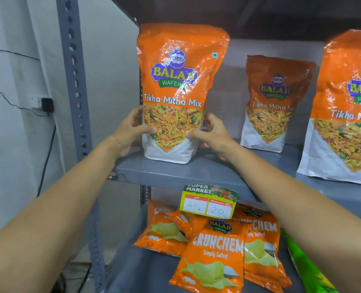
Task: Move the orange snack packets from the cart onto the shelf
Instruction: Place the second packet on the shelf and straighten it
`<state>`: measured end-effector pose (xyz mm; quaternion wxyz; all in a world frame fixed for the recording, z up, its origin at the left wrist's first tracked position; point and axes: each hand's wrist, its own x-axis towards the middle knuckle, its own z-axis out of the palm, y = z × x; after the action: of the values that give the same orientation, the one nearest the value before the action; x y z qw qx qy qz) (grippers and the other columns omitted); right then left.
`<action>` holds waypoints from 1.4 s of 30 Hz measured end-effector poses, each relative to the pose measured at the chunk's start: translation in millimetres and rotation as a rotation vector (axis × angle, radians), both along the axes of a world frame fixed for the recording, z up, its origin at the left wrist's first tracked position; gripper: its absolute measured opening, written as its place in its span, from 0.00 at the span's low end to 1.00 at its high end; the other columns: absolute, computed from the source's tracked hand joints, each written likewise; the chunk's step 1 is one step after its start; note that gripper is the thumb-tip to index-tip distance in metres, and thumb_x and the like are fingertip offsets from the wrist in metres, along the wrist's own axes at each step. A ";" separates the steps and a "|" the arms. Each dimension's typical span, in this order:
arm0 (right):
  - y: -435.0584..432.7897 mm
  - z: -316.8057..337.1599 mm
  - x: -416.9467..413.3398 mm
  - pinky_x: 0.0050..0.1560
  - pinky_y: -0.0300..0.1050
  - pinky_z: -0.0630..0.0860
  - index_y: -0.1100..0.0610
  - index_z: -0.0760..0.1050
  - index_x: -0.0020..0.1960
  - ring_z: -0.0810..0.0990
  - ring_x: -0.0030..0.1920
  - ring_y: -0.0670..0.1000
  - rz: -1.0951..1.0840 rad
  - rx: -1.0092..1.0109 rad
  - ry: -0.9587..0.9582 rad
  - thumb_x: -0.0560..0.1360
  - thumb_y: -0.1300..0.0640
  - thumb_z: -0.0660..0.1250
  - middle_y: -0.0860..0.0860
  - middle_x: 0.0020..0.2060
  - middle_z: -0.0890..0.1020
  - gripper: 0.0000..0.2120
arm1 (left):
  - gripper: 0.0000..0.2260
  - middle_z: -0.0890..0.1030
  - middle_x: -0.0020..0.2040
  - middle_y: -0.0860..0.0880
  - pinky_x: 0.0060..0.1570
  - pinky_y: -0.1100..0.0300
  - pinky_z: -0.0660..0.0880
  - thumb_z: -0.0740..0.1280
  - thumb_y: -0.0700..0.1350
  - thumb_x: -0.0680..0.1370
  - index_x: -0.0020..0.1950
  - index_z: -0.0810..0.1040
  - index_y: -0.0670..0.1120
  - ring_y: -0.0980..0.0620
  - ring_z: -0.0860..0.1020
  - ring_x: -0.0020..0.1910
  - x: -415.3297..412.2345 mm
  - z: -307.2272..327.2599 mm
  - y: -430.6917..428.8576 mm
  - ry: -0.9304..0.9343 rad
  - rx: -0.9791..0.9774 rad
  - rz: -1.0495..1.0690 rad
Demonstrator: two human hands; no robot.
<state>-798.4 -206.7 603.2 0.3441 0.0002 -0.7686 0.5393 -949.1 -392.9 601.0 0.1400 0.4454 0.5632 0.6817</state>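
Observation:
An orange Tikha Mitha Mix packet (175, 87) stands upright at the left end of the grey metal shelf (175, 172). My left hand (131, 132) grips its lower left side. My right hand (211, 134) grips its lower right side. A second orange packet (275, 102) stands farther back on the same shelf. A third orange packet (344, 106) stands at the right edge of the view, partly cut off. The cart is out of sight.
A grey perforated upright post (76, 81) frames the shelf on the left. A price tag (209, 201) hangs from the shelf's front edge. Several orange Crunchem chip bags (213, 254) lie on the lower shelf beside a green packet (310, 265). A wall socket (42, 104) is left.

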 end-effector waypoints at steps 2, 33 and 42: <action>-0.8 0.2 0.1 0.34 0.32 0.78 0.46 0.72 0.54 0.79 0.49 0.41 0.018 -0.005 0.015 0.67 0.59 0.77 0.43 0.50 0.80 0.21 | 0.29 0.82 0.49 0.60 0.40 0.56 0.79 0.75 0.49 0.57 0.56 0.72 0.60 0.58 0.81 0.50 1.8 -0.3 -0.3 -0.016 -0.001 0.006; 140.5 -38.0 296.6 0.47 0.39 0.71 0.51 0.71 0.46 0.75 0.49 0.53 -0.981 0.061 0.444 0.66 0.51 0.65 0.55 0.47 0.76 0.10 | 0.06 0.71 0.29 0.56 0.33 0.66 0.66 0.67 0.40 0.67 0.35 0.70 0.46 0.62 0.71 0.30 290.3 -6.8 187.3 0.467 0.393 0.264; 164.5 -17.8 272.7 0.50 0.57 0.79 0.45 0.70 0.53 0.78 0.43 0.51 -0.613 -0.109 0.032 0.63 0.55 0.76 0.51 0.40 0.77 0.23 | 0.42 0.69 0.73 0.49 0.66 0.50 0.69 0.77 0.55 0.64 0.72 0.59 0.52 0.48 0.69 0.69 258.9 -8.0 236.7 0.226 -0.142 0.042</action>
<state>-525.7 -42.3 585.4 0.5024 -0.2415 -0.6972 0.4508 -690.2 -156.2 593.0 0.0925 0.4965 0.6314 0.5884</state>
